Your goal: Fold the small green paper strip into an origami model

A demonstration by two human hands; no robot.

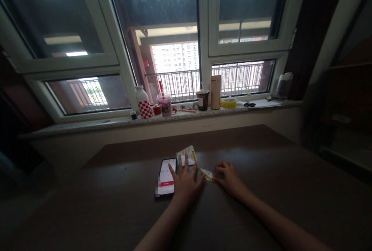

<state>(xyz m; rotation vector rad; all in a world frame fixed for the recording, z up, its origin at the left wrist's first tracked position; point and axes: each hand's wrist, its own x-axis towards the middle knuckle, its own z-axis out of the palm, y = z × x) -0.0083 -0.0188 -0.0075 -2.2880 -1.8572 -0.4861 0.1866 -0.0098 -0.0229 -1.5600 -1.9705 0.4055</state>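
My left hand (186,179) is spread over the dark table, its fingertips over a printed packet (190,153) that lies behind it. Just left of this hand lies a phone (167,175) with a lit screen, partly covered by the fingers. A small folded white and yellow piece (207,174) rests on the table between the two hands, close to my left thumb. My right hand (228,177) has its fingers curled together, with the fingertips on the right end of that piece.
The brown table (130,212) reaches toward a stone window sill (180,117). On the sill stand a checkered bottle (144,105), a pink cup (165,105), a dark cup (202,100), a tan flask (215,92), yellow tape (229,103) and black scissors (250,104).
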